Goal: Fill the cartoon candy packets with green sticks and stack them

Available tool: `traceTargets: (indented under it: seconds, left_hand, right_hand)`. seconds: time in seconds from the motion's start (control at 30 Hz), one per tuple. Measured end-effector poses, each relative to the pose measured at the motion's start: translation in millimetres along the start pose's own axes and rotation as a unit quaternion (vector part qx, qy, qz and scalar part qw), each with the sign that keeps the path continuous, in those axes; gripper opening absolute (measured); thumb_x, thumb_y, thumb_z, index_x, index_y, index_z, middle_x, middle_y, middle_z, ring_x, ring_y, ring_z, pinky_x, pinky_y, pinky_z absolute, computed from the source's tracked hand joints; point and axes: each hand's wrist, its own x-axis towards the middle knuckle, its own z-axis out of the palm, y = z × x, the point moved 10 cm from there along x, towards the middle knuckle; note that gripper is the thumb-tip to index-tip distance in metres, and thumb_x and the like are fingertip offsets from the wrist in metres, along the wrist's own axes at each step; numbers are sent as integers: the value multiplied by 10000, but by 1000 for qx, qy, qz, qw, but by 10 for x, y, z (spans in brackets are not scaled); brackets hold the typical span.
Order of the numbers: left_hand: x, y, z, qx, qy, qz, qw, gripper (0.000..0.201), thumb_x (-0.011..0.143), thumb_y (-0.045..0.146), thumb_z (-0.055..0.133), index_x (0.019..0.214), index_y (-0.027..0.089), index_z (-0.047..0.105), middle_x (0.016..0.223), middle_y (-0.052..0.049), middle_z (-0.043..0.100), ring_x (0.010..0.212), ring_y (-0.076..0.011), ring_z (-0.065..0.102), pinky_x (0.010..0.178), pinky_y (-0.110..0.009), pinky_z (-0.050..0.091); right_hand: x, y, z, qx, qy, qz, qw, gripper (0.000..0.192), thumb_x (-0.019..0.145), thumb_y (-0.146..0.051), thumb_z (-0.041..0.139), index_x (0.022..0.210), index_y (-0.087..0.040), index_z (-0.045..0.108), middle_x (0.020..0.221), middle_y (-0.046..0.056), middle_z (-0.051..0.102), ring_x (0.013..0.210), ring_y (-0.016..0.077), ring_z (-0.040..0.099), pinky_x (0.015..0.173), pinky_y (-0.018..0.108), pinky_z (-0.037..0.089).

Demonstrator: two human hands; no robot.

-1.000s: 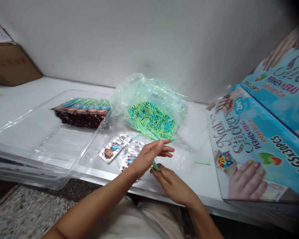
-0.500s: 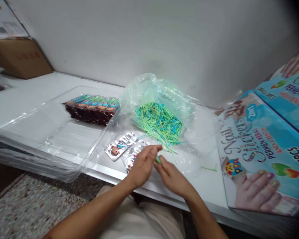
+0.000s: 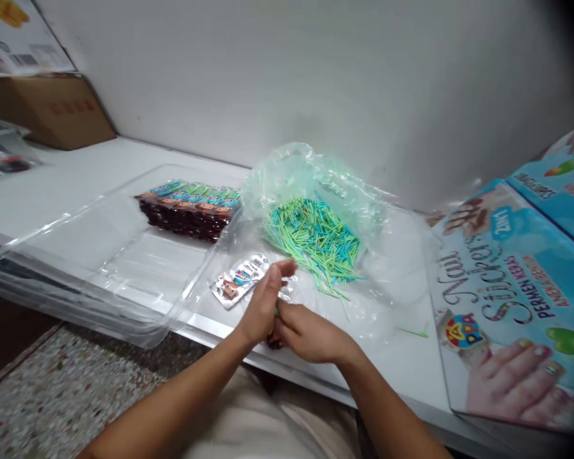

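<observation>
My left hand and my right hand meet at the front edge of the table. Between them is a shiny sachet, its dark reddish lower end showing below my fingers; my left hand is closed on it, largely hiding it. My right hand is pinched shut on a green stick, of which only a small piece shows. Just left of my hands a silver sachet with a cartoon face lies flat. Behind them, a clear plastic bag lies open with many thin green and blue sticks spilling out.
On the left, a clear plastic tray overhangs the table edge, holding stacked sachets. A blue Nail Stickers box stands at the right. One loose green stick lies near it. A cardboard box sits far left.
A second silver sachet has left the tabletop; a sachet is now between my hands. Both hands have shifted slightly left and closer together, and the view has turned a little left.
</observation>
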Motion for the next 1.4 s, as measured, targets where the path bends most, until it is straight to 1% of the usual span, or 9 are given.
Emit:
traceTargets:
  seconds: [0.07, 0.17, 0.33, 0.53, 0.67, 0.77, 0.93, 1.1, 1.4]
  left_hand:
    - [5, 16, 40, -10, 1, 5, 1000, 536, 916, 567, 309, 1151, 180, 595, 1182, -112, 632, 1100, -222, 568, 943, -375, 409]
    - [20, -65, -176, -24, 95, -4, 995, 541, 908, 576, 314, 1083, 158, 609, 1059, -113, 674, 975, -208, 613, 862, -355, 446]
    - [67, -210, -265, 56, 96, -46, 993, 401, 848, 500, 513, 1016, 150, 615, 972, -97, 682, 875, -189, 622, 781, -318, 465]
    - [176, -124, -229, 189, 2, -61, 980, 614, 654, 371, 766, 1186, 139, 567, 1192, -153, 615, 1089, -256, 567, 925, -396, 426]
    - [61, -367, 188, 57, -208, -183, 959, 437, 679, 405, 741, 986, 98, 690, 942, -132, 710, 858, -218, 642, 810, -364, 478]
    - [13, -397, 268, 27, -209, -188, 959, 336, 700, 426, 715, 766, 97, 728, 752, -97, 712, 715, -184, 632, 756, -345, 480]
    - [2, -388, 189, 67, -139, -158, 975, 241, 653, 349, 756, 598, 126, 682, 565, -19, 631, 540, -130, 545, 572, -270, 411]
    - [7, -188, 151, 182, -113, -50, 975, 171, 721, 316, 698, 655, 158, 692, 657, -29, 677, 623, -166, 594, 627, -280, 430]
    - [-101, 307, 318, 477, -119, 226, 841, 242, 847, 306, 568, 644, 177, 601, 595, -14, 612, 607, -158, 545, 769, -343, 388]
  right_hand:
    - [1, 139, -132, -25, 57, 35, 997, 103, 926, -258, 374, 856, -213, 436, 750, 1, 559, 658, 150, 512, 618, 266, 384]
    - [-42, 650, -649, -74, 256, 147, 953, 194, 939, -333, 339, 794, -221, 405, 707, -1, 510, 666, 170, 485, 624, 286, 359]
    - [195, 1156, -688, -70, 239, 184, 951, 252, 851, -313, 485, 649, -221, 367, 613, -27, 435, 599, 151, 418, 585, 278, 323]
    - [43, 665, -647, -13, 198, 91, 976, 294, 909, -414, 430, 700, -213, 383, 665, -50, 404, 618, 119, 401, 586, 245, 337]
    - [-117, 287, -672, 41, 188, 35, 981, 276, 936, -391, 430, 733, -205, 423, 678, -47, 432, 644, 113, 430, 608, 238, 354]
    - [-187, 186, -682, 45, 197, 28, 979, 230, 958, -371, 397, 837, -200, 492, 758, -24, 534, 709, 126, 505, 679, 252, 397]
    - [-291, 179, -689, -14, 174, 48, 983, 257, 972, -369, 359, 938, -199, 548, 850, 25, 608, 855, 176, 573, 775, 295, 433]
    - [-325, 95, -673, -68, 116, 40, 990, 265, 977, -354, 341, 1027, -202, 552, 916, 53, 637, 856, 193, 587, 789, 322, 452]
    - [-269, 68, -497, -110, -16, 61, 992, 303, 953, -287, 405, 1215, -190, 521, 1070, 95, 664, 933, 225, 616, 811, 327, 452]
